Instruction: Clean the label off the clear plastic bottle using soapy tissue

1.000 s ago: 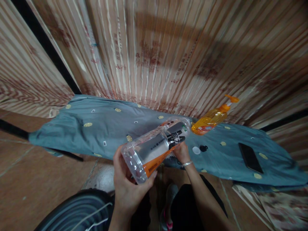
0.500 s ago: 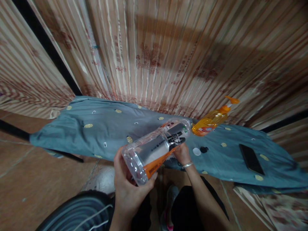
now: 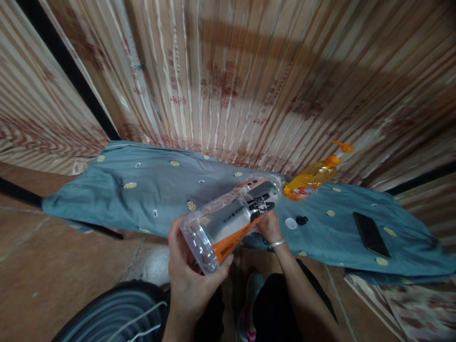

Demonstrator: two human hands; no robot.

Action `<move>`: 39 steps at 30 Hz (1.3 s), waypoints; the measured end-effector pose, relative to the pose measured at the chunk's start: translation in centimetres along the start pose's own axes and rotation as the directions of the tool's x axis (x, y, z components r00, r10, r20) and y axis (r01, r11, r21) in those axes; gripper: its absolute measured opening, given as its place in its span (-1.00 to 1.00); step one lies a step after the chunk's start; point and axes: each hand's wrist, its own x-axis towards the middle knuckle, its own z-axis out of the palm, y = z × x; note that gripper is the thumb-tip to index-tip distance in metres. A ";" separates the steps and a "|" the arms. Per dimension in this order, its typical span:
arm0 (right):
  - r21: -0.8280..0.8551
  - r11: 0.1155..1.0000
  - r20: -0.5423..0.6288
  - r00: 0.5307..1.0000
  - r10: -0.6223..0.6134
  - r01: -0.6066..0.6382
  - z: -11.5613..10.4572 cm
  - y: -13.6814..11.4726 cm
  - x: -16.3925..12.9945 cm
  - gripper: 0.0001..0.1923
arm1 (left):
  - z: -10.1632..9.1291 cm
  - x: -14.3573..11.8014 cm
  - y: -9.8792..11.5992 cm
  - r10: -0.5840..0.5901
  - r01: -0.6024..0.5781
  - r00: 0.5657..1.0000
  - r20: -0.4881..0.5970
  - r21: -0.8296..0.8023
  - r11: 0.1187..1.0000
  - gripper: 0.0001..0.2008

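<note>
Between my two hands a large clear plastic bottle [image 3: 228, 221] with a silver, black and orange label is tilted on its side above the cloth. My left hand [image 3: 194, 270] is wrapped round its base end, at the lower left. Under its middle, my right hand [image 3: 270, 228] grips the lower side; part of those fingers is hidden behind the bottle. Just right of the bottle's far end stands a pump bottle [image 3: 308, 183] of yellow-orange liquid with an orange pump. A white disc [image 3: 290, 223] and a small black cap [image 3: 302, 220] lie on the cloth near my right wrist.
A blue-green cloth with pineapple prints [image 3: 117, 204] covers the long, narrow surface. A dark phone [image 3: 371, 233] lies at its right. Behind hangs a patterned curtain [image 3: 228, 85]. A round dark ribbed object [image 3: 117, 313] sits at the lower left. Black poles [image 3: 67, 66] frame the area.
Little differs. Both hands hold the bottle in nearly the same tilted pose, and the view has shifted very slightly.
</note>
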 end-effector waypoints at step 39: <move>0.012 1.000 0.021 1.000 -0.008 0.008 0.0 0.6 0.2 -0.64 | -0.8 0.9 -1.2 0.252 -0.259 0.963 0.098 0.061 0.964 -0.21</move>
